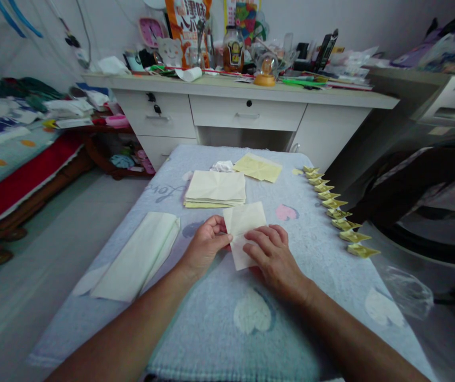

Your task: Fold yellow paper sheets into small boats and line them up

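Note:
A creased, pale cream sheet of paper [247, 215] is held between both hands, just above the blue cloth. My left hand [207, 244] pinches its left edge between thumb and fingers. My right hand [273, 254] lies over its right side, fingers bent across the surface; the thumb is hidden. Beyond the hands sits a stack of creased cream paper [216, 185]. A yellow creased sheet [258, 167] and a crumpled white paper [222, 166] lie behind the stack. To the left rests a long folded white paper [136, 257]. Folded yellow paper boats [361, 250] form a row along the right edge.
The table wears a light blue cloth [195, 329] with heart prints. A white desk [247, 112] with cluttered top stands behind it. At right is a front-loading washing machine [442, 212], with a clear plastic bag [406, 294] near the table's edge. A bed [20, 154] stands left.

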{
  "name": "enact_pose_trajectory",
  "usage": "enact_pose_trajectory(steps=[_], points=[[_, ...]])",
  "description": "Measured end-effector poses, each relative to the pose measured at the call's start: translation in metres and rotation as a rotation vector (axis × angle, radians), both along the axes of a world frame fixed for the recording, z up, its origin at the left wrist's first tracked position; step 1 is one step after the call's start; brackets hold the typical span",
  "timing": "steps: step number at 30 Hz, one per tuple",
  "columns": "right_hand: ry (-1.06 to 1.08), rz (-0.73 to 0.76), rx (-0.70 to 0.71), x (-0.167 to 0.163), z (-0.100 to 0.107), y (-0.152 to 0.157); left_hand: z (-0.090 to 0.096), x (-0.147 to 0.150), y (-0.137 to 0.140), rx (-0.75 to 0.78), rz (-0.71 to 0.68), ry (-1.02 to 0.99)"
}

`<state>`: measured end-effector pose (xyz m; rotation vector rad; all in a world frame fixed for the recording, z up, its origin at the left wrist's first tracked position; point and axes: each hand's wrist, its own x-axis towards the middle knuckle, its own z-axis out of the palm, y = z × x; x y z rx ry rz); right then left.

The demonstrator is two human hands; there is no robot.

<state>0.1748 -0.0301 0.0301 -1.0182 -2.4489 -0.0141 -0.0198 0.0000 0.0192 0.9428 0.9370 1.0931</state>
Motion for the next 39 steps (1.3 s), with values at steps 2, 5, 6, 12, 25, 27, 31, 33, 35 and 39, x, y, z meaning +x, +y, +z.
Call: enact_pose_trajectory(steps=[2, 5, 6, 12, 25, 27, 31, 33, 35, 39], points=[[-0.037, -0.020, -0.031, 0.000, -0.001, -0.001, -0.002, 0.003, 0.000, -0.001, 0.033, 0.024], [-0.087, -0.029, -0.044, -0.002, 0.000, -0.003, -0.006, 0.007, -0.001, 0.003, 0.072, 0.077], [-0.102, -0.029, -0.050, -0.003, 0.000, -0.003, -0.006, 0.008, -0.001, 0.005, 0.076, 0.096], [-0.187, 0.017, -0.153, -0.009, -0.002, 0.001, -0.010, 0.005, -0.001, 0.130, 0.032, 0.390], [0.097, 0.033, -0.437, -0.001, -0.008, 0.006, 0.001, -0.012, -0.001, 0.778, -0.069, 1.105], [0.137, -0.019, -0.472, -0.001, -0.010, 0.007, 0.000, -0.013, 0.000, 0.755, -0.178, 1.074], [0.204, -0.158, -0.500, -0.002, -0.015, 0.008, -0.003, -0.015, 0.001, 0.665, -0.259, 1.077], [0.220, -0.218, -0.500, -0.003, -0.017, 0.008, -0.002, -0.015, 0.001, 0.633, -0.265, 1.079], [0.223, -0.266, -0.500, -0.003, -0.018, 0.008, 0.000, -0.016, 0.000, 0.611, -0.276, 1.077], [0.207, -0.331, -0.492, -0.005, -0.017, 0.008, 0.002, -0.015, -0.001, 0.577, -0.275, 1.072]])
